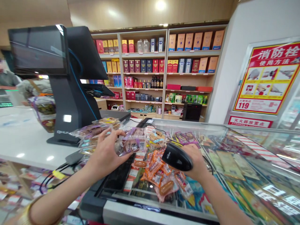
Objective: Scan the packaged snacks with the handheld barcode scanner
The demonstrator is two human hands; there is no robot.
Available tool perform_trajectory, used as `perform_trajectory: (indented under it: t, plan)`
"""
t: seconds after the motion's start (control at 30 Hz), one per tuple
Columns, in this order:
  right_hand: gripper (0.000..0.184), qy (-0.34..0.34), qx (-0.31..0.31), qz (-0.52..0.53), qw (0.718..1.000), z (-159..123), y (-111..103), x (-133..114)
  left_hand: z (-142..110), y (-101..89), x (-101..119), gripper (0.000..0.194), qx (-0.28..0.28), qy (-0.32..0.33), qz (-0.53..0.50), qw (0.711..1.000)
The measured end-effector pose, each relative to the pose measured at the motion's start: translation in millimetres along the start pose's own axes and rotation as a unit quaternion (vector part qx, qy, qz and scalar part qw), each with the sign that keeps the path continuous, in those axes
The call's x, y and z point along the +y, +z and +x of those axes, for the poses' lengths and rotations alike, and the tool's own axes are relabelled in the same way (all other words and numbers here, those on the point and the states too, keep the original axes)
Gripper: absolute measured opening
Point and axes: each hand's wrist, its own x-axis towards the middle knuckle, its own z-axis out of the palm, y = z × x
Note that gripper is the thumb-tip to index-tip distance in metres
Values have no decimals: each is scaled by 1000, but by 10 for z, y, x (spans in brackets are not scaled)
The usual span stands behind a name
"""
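My left hand [106,153] is closed on a clear bag of brown snacks [131,143] and holds it over the checkout counter. My right hand [195,162] grips a black handheld barcode scanner [177,158], its head turned toward the bag. Below both hands lies a heap of small orange snack packets [158,173] and sausages on the glass counter top [234,150]. More clear bags of snacks [93,129] are piled just left of the held bag.
A black checkout terminal with two screens [63,75] stands on the white counter [21,140] at the left. Behind it a bagged item [44,112] and a person [9,78]. Shelves of boxes and bottles [154,65] line the back wall. A red fire-hydrant poster [267,78] hangs at the right.
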Motion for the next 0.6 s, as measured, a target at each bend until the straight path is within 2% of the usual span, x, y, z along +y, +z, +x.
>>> perform_trajectory:
  t: [0.13,0.3,0.43,0.6]
  plan:
    - [10,-10,-35,22,999,21,17,-53,-18,161,158,50,-18,5,-25,1000]
    - [13,1,-73,20,997,27,32,-75,-22,166,233,48,-26,1,-51,998]
    - [12,11,-63,16,998,10,40,-33,-118,224,215,51,-63,-93,-111,987]
    - [28,13,-44,-4,999,-24,49,49,-344,551,73,47,-129,-209,-187,951]
